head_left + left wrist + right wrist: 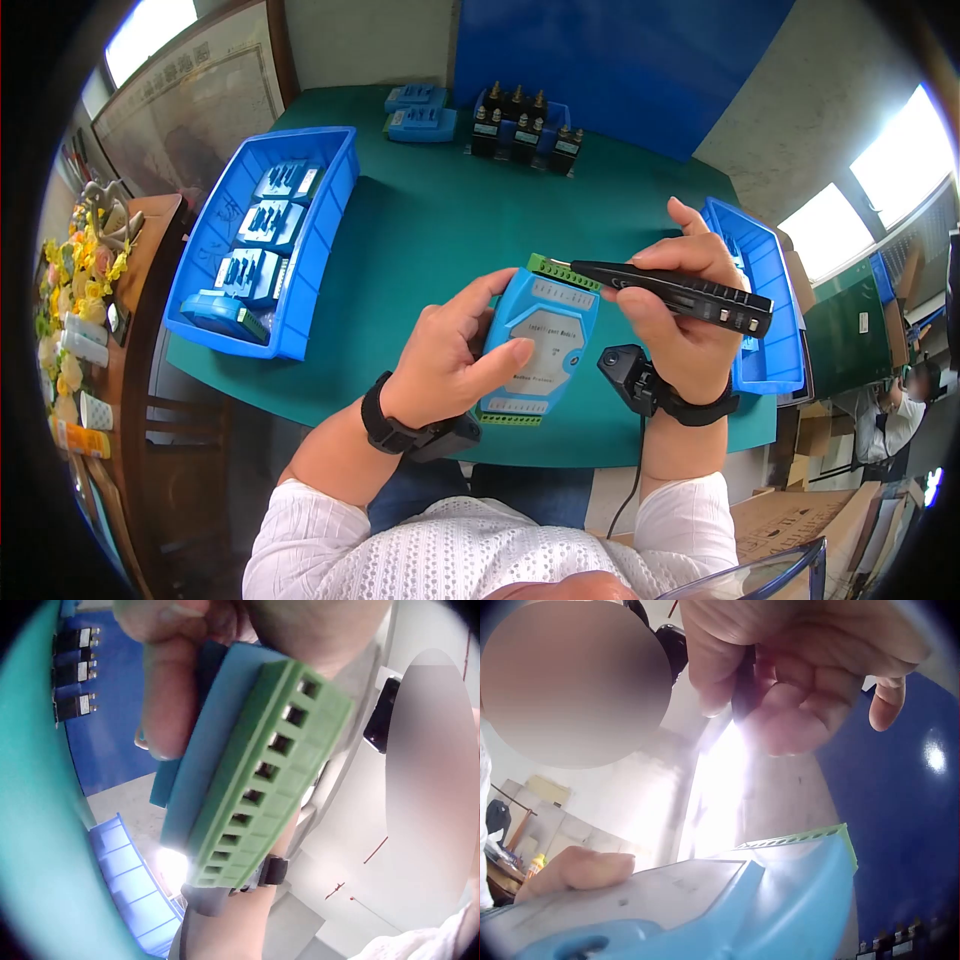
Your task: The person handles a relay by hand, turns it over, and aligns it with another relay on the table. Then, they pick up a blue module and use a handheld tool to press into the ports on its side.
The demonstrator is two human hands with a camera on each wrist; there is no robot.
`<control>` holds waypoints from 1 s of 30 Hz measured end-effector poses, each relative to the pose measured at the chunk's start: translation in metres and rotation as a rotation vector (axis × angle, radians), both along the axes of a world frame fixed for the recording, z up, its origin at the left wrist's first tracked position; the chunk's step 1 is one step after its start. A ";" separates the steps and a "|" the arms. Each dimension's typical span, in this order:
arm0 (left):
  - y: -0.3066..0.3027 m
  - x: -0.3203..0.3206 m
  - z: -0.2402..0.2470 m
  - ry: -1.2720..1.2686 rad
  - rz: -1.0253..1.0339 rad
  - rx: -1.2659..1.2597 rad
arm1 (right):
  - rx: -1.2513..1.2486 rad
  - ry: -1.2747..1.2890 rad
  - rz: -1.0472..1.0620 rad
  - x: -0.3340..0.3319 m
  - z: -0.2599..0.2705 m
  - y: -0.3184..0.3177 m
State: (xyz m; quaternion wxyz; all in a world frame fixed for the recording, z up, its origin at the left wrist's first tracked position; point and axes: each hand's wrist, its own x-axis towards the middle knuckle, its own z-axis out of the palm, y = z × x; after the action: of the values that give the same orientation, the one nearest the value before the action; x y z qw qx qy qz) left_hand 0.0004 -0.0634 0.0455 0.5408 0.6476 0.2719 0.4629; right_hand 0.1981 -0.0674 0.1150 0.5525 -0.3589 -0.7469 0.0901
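My left hand (440,355) grips a blue and white electronic module (545,350) by its left side, with the thumb across its labelled face. Green terminal blocks run along its top and bottom ends; one green terminal block (262,780), with its row of square openings, fills the left wrist view. In my right hand (695,350) a black pen-shaped electric screwdriver (680,292) is pinched between thumb and fingers. Its thin metal tip overlaps the top terminal block (565,272) in the head view. The right wrist view shows the module (802,900) below the right hand's fingers.
A blue bin (325,240) holding several similar modules stands at the left of the green table (430,220). Another blue bin (775,370) is at the right edge. Two modules (422,124) and several black parts with brass studs (525,140) sit at the back.
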 end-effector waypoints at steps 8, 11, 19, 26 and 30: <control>0.000 0.000 -0.001 0.024 0.025 0.028 | -0.009 0.003 0.004 -0.001 -0.002 0.001; 0.001 -0.001 -0.001 0.054 0.036 0.054 | 0.001 -0.001 -0.003 -0.003 -0.001 0.001; 0.000 0.001 -0.006 0.015 0.065 0.065 | 0.210 -0.181 -0.072 -0.006 0.002 -0.002; 0.000 0.003 -0.005 0.030 0.049 0.069 | 0.196 -0.173 -0.073 -0.005 0.005 -0.004; 0.000 0.001 -0.005 0.062 0.055 0.062 | 0.151 -0.183 -0.034 -0.007 0.005 -0.005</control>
State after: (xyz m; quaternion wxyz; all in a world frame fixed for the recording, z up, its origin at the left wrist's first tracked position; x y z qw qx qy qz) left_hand 0.0019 -0.0630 0.0409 0.4987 0.6703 0.2919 0.4656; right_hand 0.1915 -0.0720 0.1204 0.5088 -0.3354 -0.7928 -0.0089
